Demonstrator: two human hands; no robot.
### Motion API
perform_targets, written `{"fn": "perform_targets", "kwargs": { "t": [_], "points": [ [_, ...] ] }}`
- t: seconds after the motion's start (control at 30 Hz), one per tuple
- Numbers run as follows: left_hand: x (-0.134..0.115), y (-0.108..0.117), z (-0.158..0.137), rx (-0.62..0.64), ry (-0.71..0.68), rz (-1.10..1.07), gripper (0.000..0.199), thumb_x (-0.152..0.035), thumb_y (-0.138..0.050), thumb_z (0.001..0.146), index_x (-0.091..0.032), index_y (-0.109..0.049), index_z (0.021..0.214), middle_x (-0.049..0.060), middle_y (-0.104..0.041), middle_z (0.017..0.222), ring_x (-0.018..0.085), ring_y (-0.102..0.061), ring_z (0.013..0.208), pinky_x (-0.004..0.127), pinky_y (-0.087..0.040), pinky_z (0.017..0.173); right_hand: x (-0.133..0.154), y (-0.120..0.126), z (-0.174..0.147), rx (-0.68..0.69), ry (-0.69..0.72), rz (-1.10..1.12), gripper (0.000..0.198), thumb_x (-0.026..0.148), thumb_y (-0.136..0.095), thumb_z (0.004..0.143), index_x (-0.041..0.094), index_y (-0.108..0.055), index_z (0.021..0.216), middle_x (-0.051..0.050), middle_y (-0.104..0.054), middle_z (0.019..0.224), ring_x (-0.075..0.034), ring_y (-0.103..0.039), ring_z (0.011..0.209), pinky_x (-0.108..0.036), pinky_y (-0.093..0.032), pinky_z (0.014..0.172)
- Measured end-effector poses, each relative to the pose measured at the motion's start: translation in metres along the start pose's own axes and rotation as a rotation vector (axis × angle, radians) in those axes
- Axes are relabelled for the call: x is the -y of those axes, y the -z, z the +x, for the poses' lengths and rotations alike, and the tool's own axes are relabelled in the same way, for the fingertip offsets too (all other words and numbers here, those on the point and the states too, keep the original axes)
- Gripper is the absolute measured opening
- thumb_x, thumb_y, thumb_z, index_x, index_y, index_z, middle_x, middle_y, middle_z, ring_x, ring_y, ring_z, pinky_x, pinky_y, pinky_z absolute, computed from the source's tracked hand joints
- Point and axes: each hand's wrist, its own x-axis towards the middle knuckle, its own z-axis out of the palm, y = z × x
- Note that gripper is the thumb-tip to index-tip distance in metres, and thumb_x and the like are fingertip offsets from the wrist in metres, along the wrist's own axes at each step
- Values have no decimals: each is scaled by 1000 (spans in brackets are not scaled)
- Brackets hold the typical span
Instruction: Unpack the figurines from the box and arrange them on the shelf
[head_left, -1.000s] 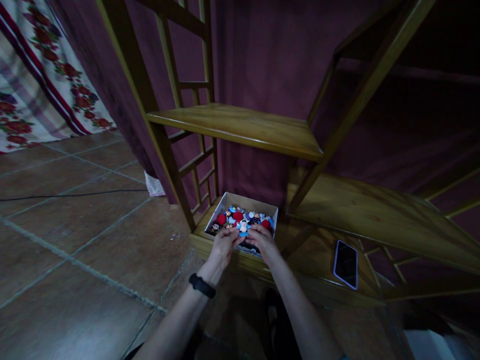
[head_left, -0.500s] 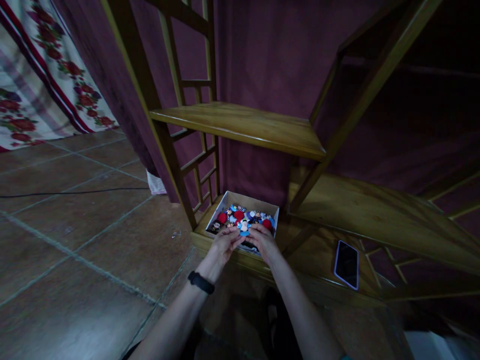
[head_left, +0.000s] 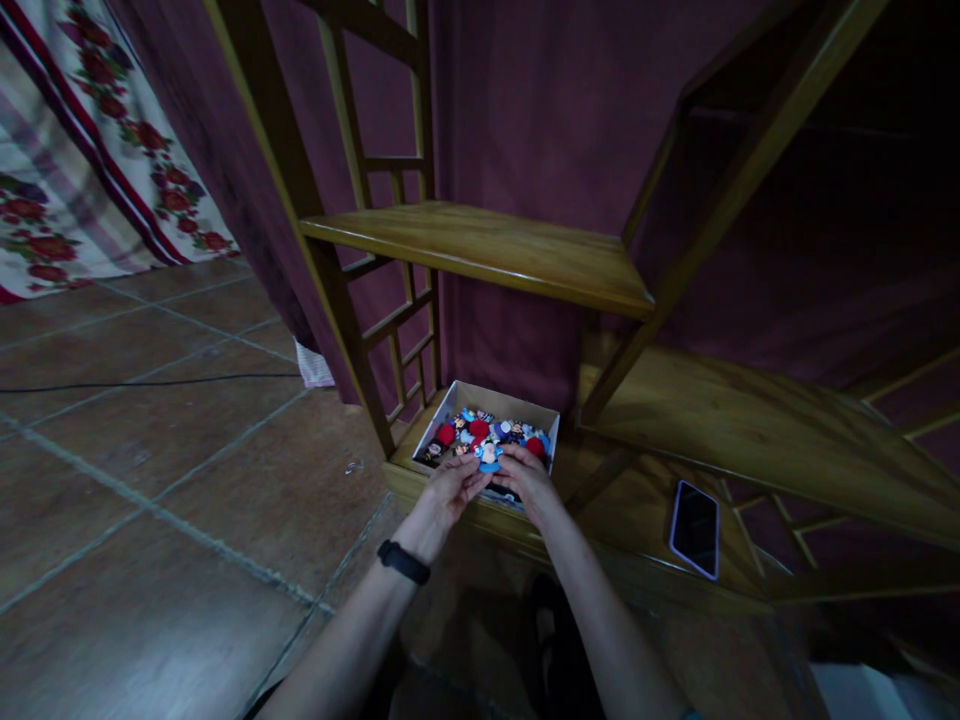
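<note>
In the head view, pinching a small, rounded, blue-and-white figure (head_left: 490, 455) from both sides with the fingertips of left hand (head_left: 450, 488) and right hand (head_left: 529, 478), over the near part of a shallow, open, rectangular cardboard box (head_left: 495, 401). Filled, inside the box, with a loose layer of multicoloured small figures (head_left: 478, 430), rounded red pieces among them. Bordered above the box by a glossy, flat wooden shelf (head_left: 480, 250), behind it by a softly folded purple curtain (head_left: 517, 130), to its right by a slim, lilac-edged phone (head_left: 695, 530), to its left by pale-jointed floor tiles (head_left: 240, 490).
</note>
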Motion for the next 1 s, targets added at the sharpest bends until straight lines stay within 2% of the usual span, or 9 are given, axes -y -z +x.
{"fn": "perform_targets", "kwargs": {
  "t": [0.7, 1.0],
  "points": [
    [0, 4, 1, -45, 15, 11, 14, 3, -57, 73, -10, -56, 77, 6, -65, 65, 16, -66, 57, 28, -56, 62, 2, -2, -6, 17, -52, 39, 32, 36, -71, 61, 20, -62, 87, -3, -67, 87, -15, -63, 76, -31, -50, 71],
    [0, 3, 4, -68, 67, -91, 7, -4, -58, 76, -11, -58, 76, 4, -64, 61, 11, -62, 53, 22, -55, 57, 1, -4, -2, -49, 33, -90, 32, 38, -69, 61, 21, -62, 87, -2, -65, 88, -16, -62, 77, -27, -51, 65]
  ]
}}
